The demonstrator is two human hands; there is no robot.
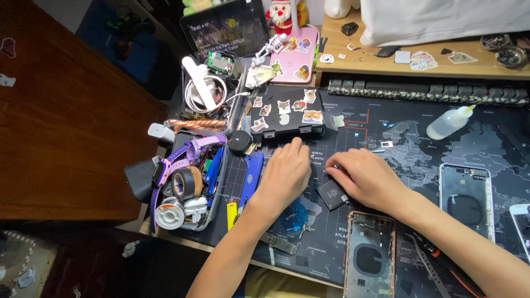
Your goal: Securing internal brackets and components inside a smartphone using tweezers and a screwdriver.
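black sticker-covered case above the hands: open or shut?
Shut. The black case lies flat with its lid down, and both front latches sit against the front edge. The left hand rests just below it.

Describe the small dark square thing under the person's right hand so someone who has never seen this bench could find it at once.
Start at the dark world-map desk mat covering the bench. Near its front middle, the right hand rests its fingers on a small black square pad with a pale emblem on top. Unlike the open phone housing just below it, it is flat, solid and much smaller.
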